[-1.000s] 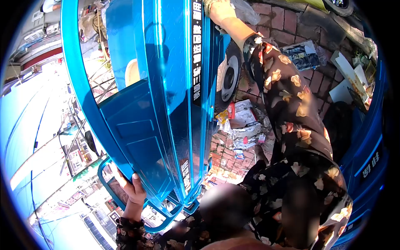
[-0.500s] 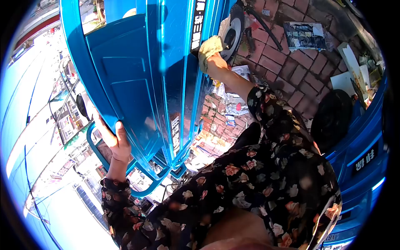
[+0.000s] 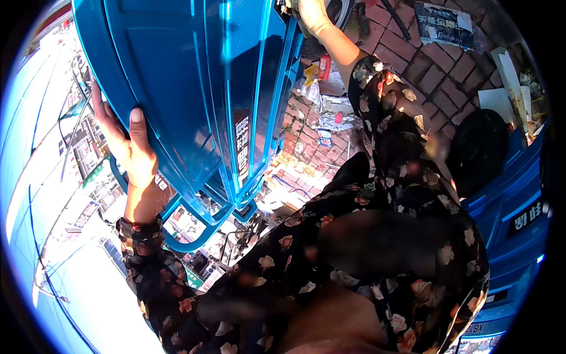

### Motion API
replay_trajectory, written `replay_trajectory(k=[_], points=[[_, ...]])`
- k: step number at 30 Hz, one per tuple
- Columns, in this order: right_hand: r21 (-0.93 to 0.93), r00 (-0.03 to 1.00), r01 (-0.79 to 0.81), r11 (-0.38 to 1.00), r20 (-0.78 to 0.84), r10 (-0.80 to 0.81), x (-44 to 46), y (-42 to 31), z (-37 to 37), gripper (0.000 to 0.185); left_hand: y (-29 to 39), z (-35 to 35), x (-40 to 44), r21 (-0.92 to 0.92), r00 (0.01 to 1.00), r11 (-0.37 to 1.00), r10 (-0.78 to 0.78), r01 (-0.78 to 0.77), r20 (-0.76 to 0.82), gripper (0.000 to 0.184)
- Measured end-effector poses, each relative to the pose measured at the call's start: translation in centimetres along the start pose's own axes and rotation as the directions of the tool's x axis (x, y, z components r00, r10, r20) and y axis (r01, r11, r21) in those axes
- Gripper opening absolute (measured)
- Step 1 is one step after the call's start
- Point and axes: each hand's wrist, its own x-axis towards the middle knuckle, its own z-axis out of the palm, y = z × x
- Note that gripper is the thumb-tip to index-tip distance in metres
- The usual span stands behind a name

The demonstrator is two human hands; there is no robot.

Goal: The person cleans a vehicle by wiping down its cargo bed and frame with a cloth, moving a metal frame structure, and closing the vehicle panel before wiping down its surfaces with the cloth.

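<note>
A large blue metal vehicle body (image 3: pixel 171 71) with ribbed panels and a dark label (image 3: pixel 242 147) fills the upper left. My left hand (image 3: pixel 127 141) grips its outer rim, thumb on the panel side and fingers along the far side. At the top, my right hand (image 3: pixel 312 15) presses a yellowish-brown cloth (image 3: pixel 288 7) against the body near the wheel (image 3: pixel 342 12). Only part of the cloth shows, as the frame's upper edge and the hand cut it off.
Red brick paving (image 3: pixel 413 65) lies below, with crumpled packaging (image 3: pixel 336 112), a dark printed sheet (image 3: pixel 445 26) and pale boards (image 3: pixel 507 88). A second blue vehicle (image 3: pixel 513 236) stands at the right, beside a black round object (image 3: pixel 479 150). A blue tubular frame (image 3: pixel 194 242) juts out lower left.
My right hand came down along the body with the cloth, then went back up to the top edge. My left hand appears farther left and higher, still at the rim. The view has shifted.
</note>
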Motion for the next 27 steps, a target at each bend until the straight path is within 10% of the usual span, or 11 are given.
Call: replay_trajectory(k=[2,3,5,8,10,14,21,24,27], points=[[-0.232,0.979,0.166,0.958,-0.078,-0.189,-1.9,2.5,0.5,0.014,0.5,0.2,-0.2,-0.018,1.000,1.000,-0.009,0.009,0.006,0.066],[-0.850,0.915,0.064,0.522,-0.159,-0.370,-4.7,0.4,2.5,0.032,0.5,0.2,-0.2,0.004,1.000,1.000,0.001,-0.001,0.010,0.064],[-0.895,0.991,-0.046,0.443,-0.097,-0.092,-11.8,-2.0,4.8,0.032,0.5,0.2,-0.1,-0.045,0.998,0.998,0.054,-0.054,-0.013,0.064],[-0.749,0.998,-0.027,0.662,-0.053,-0.019,-19.9,8.3,2.9,0.040,-1.0,-0.3,-0.1,-0.052,0.988,0.987,0.153,-0.152,0.018,0.057],[-0.479,0.923,-0.384,0.789,-0.220,0.316,-24.9,9.5,4.1,0.035,-0.9,-0.6,-0.7,0.028,0.994,0.994,0.110,-0.110,0.004,0.052],[-0.658,0.981,-0.187,0.729,-0.164,0.103,-32.8,16.9,3.4,0.036,-0.8,-0.4,-1.2,0.050,0.993,0.994,0.099,-0.096,-0.065,0.048],[-0.376,0.580,-0.799,0.470,-0.273,0.768,-47.1,24.3,4.7,0.042,-1.0,0.0,-1.3,0.147,0.966,0.989,0.034,0.005,-0.257,0.052],[-0.112,0.498,-0.866,0.487,-0.281,0.821,-50.1,30.6,4.2,0.026,-2.1,-3.0,0.4,-0.056,0.988,0.998,0.048,-0.040,0.146,0.077],[0.147,0.459,-0.848,0.510,-0.277,0.844,-47.5,29.2,3.9,0.021,-3.4,-2.4,1.8,0.079,0.984,0.983,0.172,-0.168,-0.053,0.051]])
